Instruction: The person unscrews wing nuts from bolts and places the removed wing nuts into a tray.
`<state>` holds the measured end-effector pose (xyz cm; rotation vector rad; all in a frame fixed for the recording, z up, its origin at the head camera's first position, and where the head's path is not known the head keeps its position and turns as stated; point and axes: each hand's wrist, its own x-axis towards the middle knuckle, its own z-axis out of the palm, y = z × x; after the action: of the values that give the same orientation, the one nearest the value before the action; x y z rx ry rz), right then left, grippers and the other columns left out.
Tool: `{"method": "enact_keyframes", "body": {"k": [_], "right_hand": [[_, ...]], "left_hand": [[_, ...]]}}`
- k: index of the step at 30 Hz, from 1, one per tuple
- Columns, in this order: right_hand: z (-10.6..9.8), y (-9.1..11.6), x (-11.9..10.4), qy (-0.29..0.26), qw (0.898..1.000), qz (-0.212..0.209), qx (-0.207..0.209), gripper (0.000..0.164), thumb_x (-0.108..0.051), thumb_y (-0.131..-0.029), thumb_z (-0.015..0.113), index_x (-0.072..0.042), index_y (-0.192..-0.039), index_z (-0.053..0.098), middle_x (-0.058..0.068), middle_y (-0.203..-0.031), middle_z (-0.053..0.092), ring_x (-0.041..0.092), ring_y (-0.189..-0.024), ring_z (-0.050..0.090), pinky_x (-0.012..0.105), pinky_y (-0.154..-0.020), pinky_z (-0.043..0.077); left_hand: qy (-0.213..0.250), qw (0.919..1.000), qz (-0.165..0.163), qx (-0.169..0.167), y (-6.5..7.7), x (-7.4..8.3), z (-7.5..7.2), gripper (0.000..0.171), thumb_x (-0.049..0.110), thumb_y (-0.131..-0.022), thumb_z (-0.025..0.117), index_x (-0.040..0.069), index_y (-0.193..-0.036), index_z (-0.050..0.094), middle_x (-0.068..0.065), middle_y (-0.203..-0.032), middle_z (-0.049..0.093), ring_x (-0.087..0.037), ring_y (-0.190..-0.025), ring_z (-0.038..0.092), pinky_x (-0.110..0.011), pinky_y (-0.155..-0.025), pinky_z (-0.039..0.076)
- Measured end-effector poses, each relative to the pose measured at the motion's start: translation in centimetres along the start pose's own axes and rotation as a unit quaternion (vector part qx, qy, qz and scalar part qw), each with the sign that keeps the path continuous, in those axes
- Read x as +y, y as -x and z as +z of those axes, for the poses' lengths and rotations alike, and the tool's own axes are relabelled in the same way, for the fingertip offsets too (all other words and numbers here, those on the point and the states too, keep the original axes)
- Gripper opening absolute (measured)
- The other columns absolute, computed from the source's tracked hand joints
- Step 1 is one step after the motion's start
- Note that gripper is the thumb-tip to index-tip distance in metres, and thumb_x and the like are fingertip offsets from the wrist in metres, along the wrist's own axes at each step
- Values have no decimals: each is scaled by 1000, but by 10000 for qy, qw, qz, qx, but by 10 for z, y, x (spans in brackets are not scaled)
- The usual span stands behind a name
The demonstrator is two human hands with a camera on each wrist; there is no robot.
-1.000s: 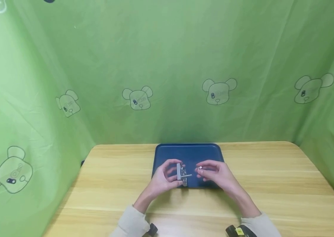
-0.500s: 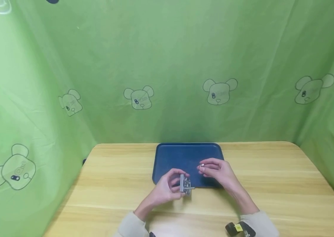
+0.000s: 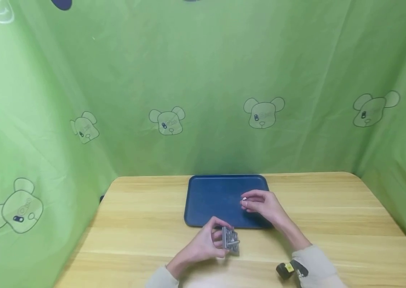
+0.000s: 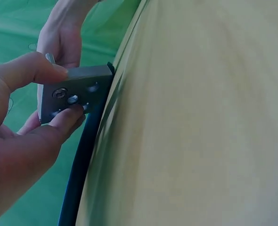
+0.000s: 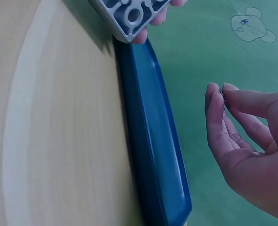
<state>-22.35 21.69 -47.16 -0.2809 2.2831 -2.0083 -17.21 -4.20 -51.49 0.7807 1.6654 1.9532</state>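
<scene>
My left hand [image 3: 204, 243] grips a grey metal block [image 3: 229, 240] by its edges, near the front of the blue tray. A thin pin sticks out from the block's right-hand face in the head view. The left wrist view shows the block's flat face [image 4: 80, 89] with several holes and a screw head; the right wrist view shows its hollowed, ribbed face [image 5: 134, 15]. Over the tray's right side, my right hand [image 3: 264, 204] pinches a tiny shiny metal piece [image 3: 244, 199] between thumb and fingertips. Its exact kind is too small to tell.
The blue tray [image 3: 206, 200] with a raised rim lies at the back of the wooden table [image 3: 145, 224]. A green curtain [image 3: 203, 80] printed with bear heads hangs behind and at both sides. A black wrist device [image 3: 285, 270] sits by the right sleeve.
My left hand has drawn the metal block back from over the tray toward me and slightly right, turning its ribbed face more into view. The right hand, still pinching the small piece, has barely moved.
</scene>
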Motion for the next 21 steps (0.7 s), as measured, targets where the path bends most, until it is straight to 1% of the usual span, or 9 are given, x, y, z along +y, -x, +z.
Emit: {"method": "enact_keyframes", "body": {"k": [5,7,11,13,16,18,20,21], "right_hand": [[-1,-7,5,170,9998,-70,-51,35,2,-92,73,19,-121,62,35,-107,69,29,-89,75,38,-81,67],[-1,-10,7,240,9996,-132,-85,35,3,-92,72,19,-120,61,35,-106,69,30,-88,74,38,-80,67],[1,-14,8,372,9990,-211,-141,33,5,-91,71,20,-119,61,36,-103,69,34,-87,74,42,-78,67],[2,-17,8,459,9987,-190,-129,33,5,-91,71,20,-118,62,35,-101,70,35,-87,74,44,-77,67],[5,-21,7,660,9977,-123,-94,32,5,-90,72,20,-117,62,32,-99,71,35,-85,74,42,-76,67],[7,-24,7,851,9964,-46,-37,30,5,-90,72,19,-115,64,27,-96,73,31,-82,74,38,-73,68],[10,-27,6,993,9951,38,20,28,6,-89,73,18,-113,65,23,-93,74,29,-80,75,34,-71,68],[11,-28,6,1060,9943,56,26,27,6,-89,72,17,-112,66,22,-91,74,29,-79,75,33,-70,67]], "left_hand": [[125,9998,-152,-42,2,-1,2,71,-25,-74,65,-6,-135,35,-36,-142,46,-45,-126,58,-41,-103,56],[135,9997,-194,-32,2,-1,2,70,-25,-74,66,-6,-134,35,-36,-141,47,-45,-125,59,-41,-102,57],[14,9997,-230,13,3,1,2,69,-24,-74,66,-8,-133,35,-36,-140,47,-45,-127,58,-40,-104,56],[-125,9997,-217,47,4,2,0,68,-26,-73,66,-10,-132,37,-36,-139,47,-45,-129,56,-39,-108,53],[-522,9984,-170,115,3,4,-1,66,-27,-71,68,-11,-130,43,-32,-136,50,-43,-131,54,-35,-114,47],[-894,9958,-135,159,3,5,-2,66,-26,-70,71,-10,-129,47,-29,-135,51,-41,-132,55,-33,-116,44],[-1361,9905,-95,189,3,6,-2,68,-24,-69,74,-8,-131,49,-27,-135,54,-38,-131,56,-32,-117,43],[-1657,9859,-72,199,2,7,-2,70,-22,-69,76,-7,-132,50,-25,-134,55,-36,-131,57,-33,-117,43]]}}
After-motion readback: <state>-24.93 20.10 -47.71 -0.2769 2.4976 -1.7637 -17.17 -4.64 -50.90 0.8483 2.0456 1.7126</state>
